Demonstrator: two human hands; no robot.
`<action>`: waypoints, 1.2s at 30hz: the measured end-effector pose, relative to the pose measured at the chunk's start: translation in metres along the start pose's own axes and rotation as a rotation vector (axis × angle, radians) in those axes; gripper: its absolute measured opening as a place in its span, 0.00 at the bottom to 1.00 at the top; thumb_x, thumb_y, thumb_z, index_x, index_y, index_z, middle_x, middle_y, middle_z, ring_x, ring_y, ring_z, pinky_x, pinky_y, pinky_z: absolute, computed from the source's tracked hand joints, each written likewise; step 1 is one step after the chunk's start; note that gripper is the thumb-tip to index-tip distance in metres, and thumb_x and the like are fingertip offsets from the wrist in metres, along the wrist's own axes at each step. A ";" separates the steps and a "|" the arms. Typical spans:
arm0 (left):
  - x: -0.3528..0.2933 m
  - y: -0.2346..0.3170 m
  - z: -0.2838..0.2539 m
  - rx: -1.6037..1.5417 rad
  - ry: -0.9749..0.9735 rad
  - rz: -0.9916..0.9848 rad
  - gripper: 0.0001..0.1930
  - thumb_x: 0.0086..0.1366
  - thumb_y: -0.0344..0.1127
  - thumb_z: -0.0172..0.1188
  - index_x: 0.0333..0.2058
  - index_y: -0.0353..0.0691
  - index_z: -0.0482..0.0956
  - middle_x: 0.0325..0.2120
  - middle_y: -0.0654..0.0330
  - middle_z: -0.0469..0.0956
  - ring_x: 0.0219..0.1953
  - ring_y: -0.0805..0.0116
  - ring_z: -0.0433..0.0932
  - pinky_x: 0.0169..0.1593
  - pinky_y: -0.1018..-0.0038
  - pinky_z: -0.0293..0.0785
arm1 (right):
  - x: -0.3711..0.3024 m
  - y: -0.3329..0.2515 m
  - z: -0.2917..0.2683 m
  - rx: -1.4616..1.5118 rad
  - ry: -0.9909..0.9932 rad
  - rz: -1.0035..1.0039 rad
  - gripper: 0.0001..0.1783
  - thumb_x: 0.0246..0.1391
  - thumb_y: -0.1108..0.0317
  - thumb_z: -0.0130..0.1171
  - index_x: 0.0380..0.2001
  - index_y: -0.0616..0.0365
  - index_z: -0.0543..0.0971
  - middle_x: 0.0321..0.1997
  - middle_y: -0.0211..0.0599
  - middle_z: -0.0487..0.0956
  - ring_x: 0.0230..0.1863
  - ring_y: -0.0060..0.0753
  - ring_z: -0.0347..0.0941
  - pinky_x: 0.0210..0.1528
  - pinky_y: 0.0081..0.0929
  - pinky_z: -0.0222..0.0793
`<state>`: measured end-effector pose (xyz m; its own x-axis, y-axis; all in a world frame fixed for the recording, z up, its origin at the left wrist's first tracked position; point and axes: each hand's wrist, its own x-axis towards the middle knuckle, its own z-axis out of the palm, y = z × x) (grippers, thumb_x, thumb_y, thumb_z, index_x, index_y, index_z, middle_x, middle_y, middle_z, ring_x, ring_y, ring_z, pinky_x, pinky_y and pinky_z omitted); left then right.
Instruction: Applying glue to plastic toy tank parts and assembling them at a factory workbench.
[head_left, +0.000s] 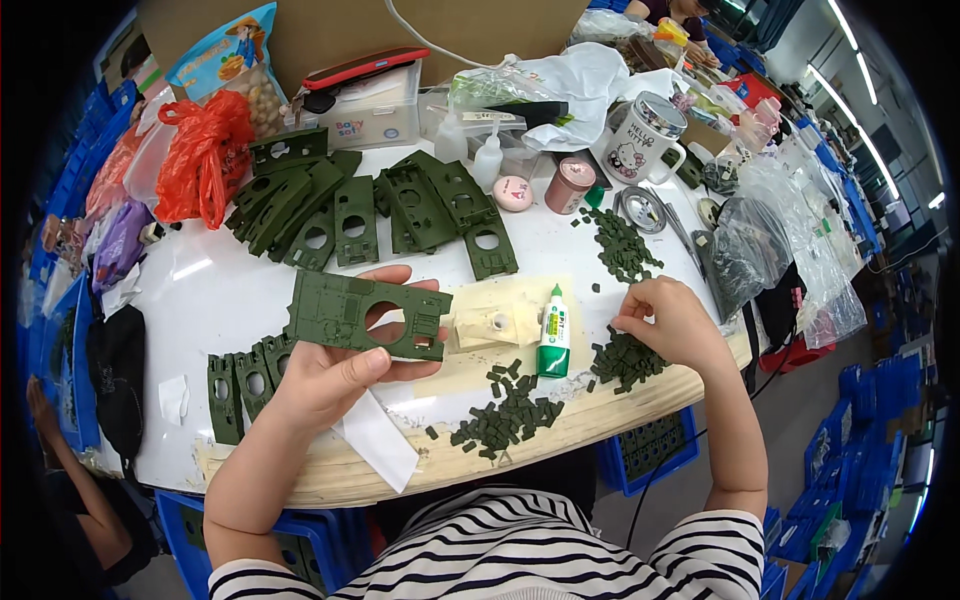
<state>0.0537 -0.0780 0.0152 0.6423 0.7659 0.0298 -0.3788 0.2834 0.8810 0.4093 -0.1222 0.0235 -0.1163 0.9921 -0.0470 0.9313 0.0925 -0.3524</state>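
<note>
My left hand (345, 378) holds a dark green plastic model tank hull plate (335, 312) up over the table, its large round hole facing me. My right hand (675, 320) is closed in a pinch just above a pile of small dark green plastic pieces (628, 365); whatever lies between the fingertips is too small to make out. Between the hands, a green and white glue bottle (554, 345) lies beside a block wrapped in cream tape (495, 322). Another heap of small pieces (508, 415) sits near the front edge.
More hull plates (420, 205) are stacked at the back left, others (238, 385) at the left. A lidded mug (642, 138), pink tin (569, 186) and dropper bottle (488, 160) stand behind. A red plastic bag (205, 155) is at the far left. Blue crates (655, 455) are below the table edge.
</note>
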 end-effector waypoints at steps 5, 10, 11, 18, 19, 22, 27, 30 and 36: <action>-0.002 0.000 -0.002 0.005 0.011 -0.010 0.38 0.58 0.33 0.61 0.62 0.40 0.49 0.59 0.43 0.59 0.55 0.50 0.69 0.54 0.56 0.73 | 0.010 -0.007 0.006 0.130 -0.177 0.136 0.07 0.42 0.69 0.65 0.21 0.62 0.79 0.20 0.40 0.78 0.22 0.36 0.75 0.29 0.29 0.69; -0.001 -0.002 -0.006 -0.016 0.060 -0.017 0.38 0.55 0.32 0.62 0.61 0.48 0.51 0.57 0.40 0.61 0.53 0.46 0.71 0.52 0.54 0.74 | 0.014 -0.007 0.006 0.164 -0.256 0.079 0.05 0.42 0.73 0.63 0.20 0.63 0.77 0.19 0.40 0.76 0.24 0.36 0.74 0.29 0.30 0.69; -0.001 0.000 -0.006 -0.011 0.054 -0.016 0.38 0.55 0.32 0.62 0.61 0.48 0.51 0.57 0.40 0.61 0.53 0.47 0.71 0.52 0.54 0.74 | 0.013 -0.009 0.008 0.145 -0.209 0.004 0.05 0.42 0.73 0.62 0.20 0.63 0.77 0.20 0.40 0.76 0.25 0.37 0.74 0.30 0.31 0.69; -0.003 0.002 -0.009 0.002 0.021 -0.019 0.36 0.55 0.34 0.63 0.59 0.48 0.53 0.56 0.40 0.63 0.53 0.48 0.72 0.52 0.55 0.74 | -0.005 -0.028 0.017 0.035 0.026 -0.225 0.07 0.42 0.76 0.59 0.24 0.63 0.70 0.23 0.44 0.74 0.27 0.46 0.72 0.31 0.34 0.69; -0.003 0.003 -0.009 0.008 0.019 -0.018 0.36 0.55 0.34 0.63 0.59 0.48 0.53 0.56 0.40 0.63 0.53 0.48 0.72 0.52 0.55 0.74 | -0.005 -0.025 0.015 0.044 0.016 -0.200 0.07 0.43 0.77 0.58 0.24 0.63 0.70 0.23 0.44 0.74 0.27 0.47 0.72 0.30 0.34 0.69; -0.002 0.003 -0.008 -0.002 0.011 -0.012 0.35 0.55 0.34 0.63 0.58 0.48 0.54 0.56 0.40 0.63 0.52 0.48 0.72 0.51 0.56 0.74 | -0.005 -0.022 0.012 0.084 -0.010 -0.140 0.07 0.44 0.77 0.59 0.25 0.63 0.70 0.23 0.43 0.74 0.24 0.45 0.73 0.27 0.32 0.68; -0.002 0.002 -0.007 0.026 0.035 -0.019 0.35 0.54 0.32 0.62 0.58 0.47 0.54 0.56 0.39 0.64 0.52 0.48 0.73 0.50 0.56 0.75 | -0.004 -0.013 0.011 0.227 0.035 -0.089 0.05 0.47 0.77 0.60 0.25 0.64 0.72 0.20 0.39 0.74 0.21 0.33 0.71 0.26 0.26 0.67; -0.002 0.000 -0.006 0.016 0.046 -0.014 0.36 0.53 0.32 0.63 0.59 0.47 0.54 0.56 0.39 0.63 0.52 0.48 0.73 0.49 0.57 0.77 | -0.001 -0.002 0.001 0.237 0.050 0.066 0.05 0.46 0.74 0.63 0.25 0.65 0.77 0.20 0.36 0.77 0.21 0.25 0.70 0.27 0.22 0.67; 0.000 -0.001 -0.004 0.054 0.048 -0.020 0.36 0.53 0.32 0.63 0.58 0.47 0.54 0.56 0.39 0.63 0.53 0.48 0.72 0.49 0.57 0.77 | 0.003 0.004 0.010 0.159 -0.153 0.201 0.08 0.45 0.69 0.65 0.24 0.64 0.79 0.19 0.37 0.77 0.21 0.26 0.72 0.27 0.24 0.68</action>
<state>0.0510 -0.0757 0.0123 0.6164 0.7874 -0.0097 -0.3290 0.2687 0.9053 0.4092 -0.1195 0.0122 0.0029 0.9638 -0.2666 0.8766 -0.1307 -0.4631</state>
